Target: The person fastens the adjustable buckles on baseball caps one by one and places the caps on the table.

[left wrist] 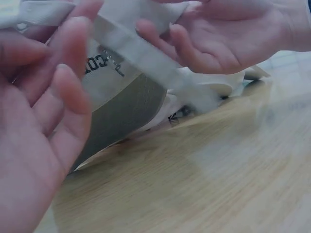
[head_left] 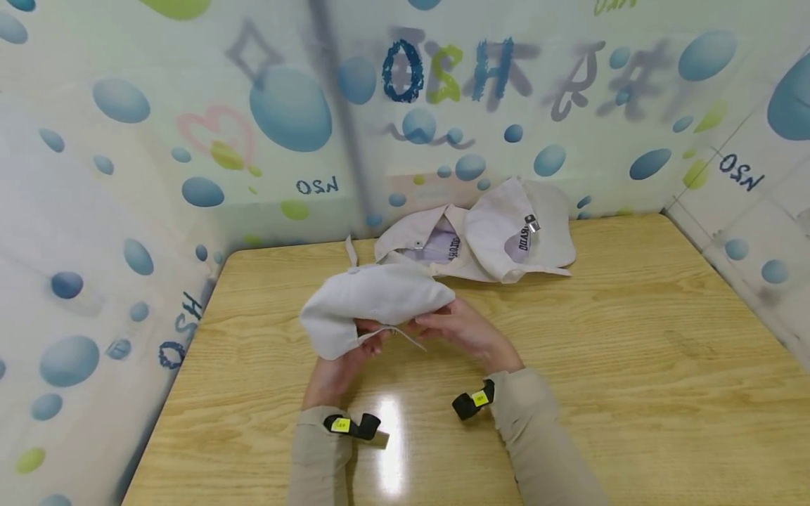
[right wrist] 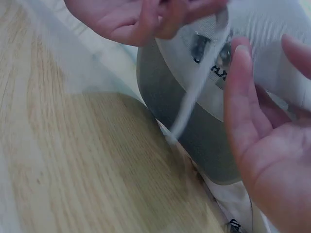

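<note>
A light grey baseball cap [head_left: 373, 295] is held above the table, its crown up and its back opening toward me. My left hand [head_left: 344, 365] grips the cap's left back edge, some fingers hidden beneath the crown. On the other side, my right hand [head_left: 471, 334] holds the right back edge near the strap. The loose end of the strap [right wrist: 192, 104] dangles between the hands, blurred in the right wrist view. Dark lettering [left wrist: 99, 63] shows inside the cap, above its darker brim [left wrist: 126, 111].
Behind lie two more pale caps, a pinkish one [head_left: 405, 232] and an off-white one [head_left: 496, 225] overlapping it, both showing their back openings. They sit near the far edge of the wooden table [head_left: 633, 365]. A patterned wall covering [head_left: 430, 154] stands beyond the table.
</note>
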Demonstrator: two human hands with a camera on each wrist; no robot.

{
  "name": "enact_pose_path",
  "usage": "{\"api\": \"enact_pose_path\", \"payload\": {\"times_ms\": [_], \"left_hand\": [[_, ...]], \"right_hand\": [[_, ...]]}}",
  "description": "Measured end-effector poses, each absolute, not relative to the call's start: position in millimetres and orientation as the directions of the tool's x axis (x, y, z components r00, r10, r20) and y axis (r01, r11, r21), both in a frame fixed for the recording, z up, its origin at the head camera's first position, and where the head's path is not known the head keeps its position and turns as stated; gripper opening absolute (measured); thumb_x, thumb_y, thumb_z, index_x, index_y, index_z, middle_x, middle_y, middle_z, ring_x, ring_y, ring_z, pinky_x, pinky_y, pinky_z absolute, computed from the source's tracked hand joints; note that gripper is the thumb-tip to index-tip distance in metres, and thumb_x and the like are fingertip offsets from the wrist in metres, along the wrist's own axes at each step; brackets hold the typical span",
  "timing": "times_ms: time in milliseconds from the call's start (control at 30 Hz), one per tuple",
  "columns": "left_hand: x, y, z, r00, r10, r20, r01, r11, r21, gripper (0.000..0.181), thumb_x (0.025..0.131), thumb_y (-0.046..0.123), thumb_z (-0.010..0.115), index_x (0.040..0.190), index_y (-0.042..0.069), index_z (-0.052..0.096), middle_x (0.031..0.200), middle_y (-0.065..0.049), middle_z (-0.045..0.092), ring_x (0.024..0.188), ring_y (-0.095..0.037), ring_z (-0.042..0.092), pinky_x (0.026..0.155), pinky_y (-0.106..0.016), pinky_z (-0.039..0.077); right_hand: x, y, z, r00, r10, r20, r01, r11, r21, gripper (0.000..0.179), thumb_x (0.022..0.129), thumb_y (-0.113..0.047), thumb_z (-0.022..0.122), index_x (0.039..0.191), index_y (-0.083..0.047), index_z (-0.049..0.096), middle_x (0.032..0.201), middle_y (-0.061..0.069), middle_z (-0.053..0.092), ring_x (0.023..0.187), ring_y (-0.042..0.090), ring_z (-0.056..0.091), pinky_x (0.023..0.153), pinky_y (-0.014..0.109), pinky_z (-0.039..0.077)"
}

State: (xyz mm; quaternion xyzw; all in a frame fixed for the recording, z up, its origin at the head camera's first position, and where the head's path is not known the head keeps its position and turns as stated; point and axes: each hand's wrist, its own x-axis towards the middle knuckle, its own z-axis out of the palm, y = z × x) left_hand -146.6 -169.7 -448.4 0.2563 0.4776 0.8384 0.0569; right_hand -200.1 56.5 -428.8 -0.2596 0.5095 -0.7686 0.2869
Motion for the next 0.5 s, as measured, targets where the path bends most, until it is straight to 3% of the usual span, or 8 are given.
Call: {"api": "enact_pose_path", "payload": {"times_ms": [167, 267, 500], "left_hand": [[-143.1, -169.0, -448.4, -0.914, 0.342, 0.219, 0.065, -0.408, 0.911, 0.016, 0.091, 0.003, 0.047, 0.102, 0.008, 0.057, 0.095, -0.005, 0.059, 0.08, -0.014, 0.053, 0.068, -0.024, 0.042], [-140.6, -169.1, -449.6, -0.917, 0.337, 0.211, 0.066, -0.395, 0.916, 0.018, 0.09, -0.002, 0.045, 0.101, 0.007, 0.057, 0.094, -0.004, 0.06, 0.081, -0.015, 0.054, 0.072, -0.025, 0.043], [-141.5, -166.8, -452.4, -0.909, 0.352, 0.222, 0.094, -0.346, 0.934, 0.016, 0.093, 0.006, 0.043, 0.1, 0.004, 0.058, 0.088, -0.006, 0.064, 0.077, -0.017, 0.056, 0.07, -0.029, 0.043]], "right_hand": [[-199.1, 49.6, -429.1, -0.726, -0.684, 0.066, 0.146, -0.248, -0.958, 0.033, 0.085, 0.001, 0.057, 0.115, -0.005, 0.045, 0.106, 0.014, 0.053, 0.091, 0.024, 0.055, 0.08, 0.046, 0.046], [-199.0, 46.6, -430.7, -0.726, -0.685, 0.064, 0.115, -0.212, -0.971, 0.033, 0.084, 0.001, 0.058, 0.114, -0.002, 0.045, 0.105, 0.013, 0.053, 0.091, 0.023, 0.055, 0.081, 0.049, 0.044], [-197.0, 46.2, -433.8, -0.727, -0.683, 0.072, 0.072, -0.18, -0.981, 0.027, 0.083, 0.001, 0.059, 0.11, 0.002, 0.05, 0.1, 0.014, 0.057, 0.088, 0.026, 0.057, 0.078, 0.05, 0.045]]}}
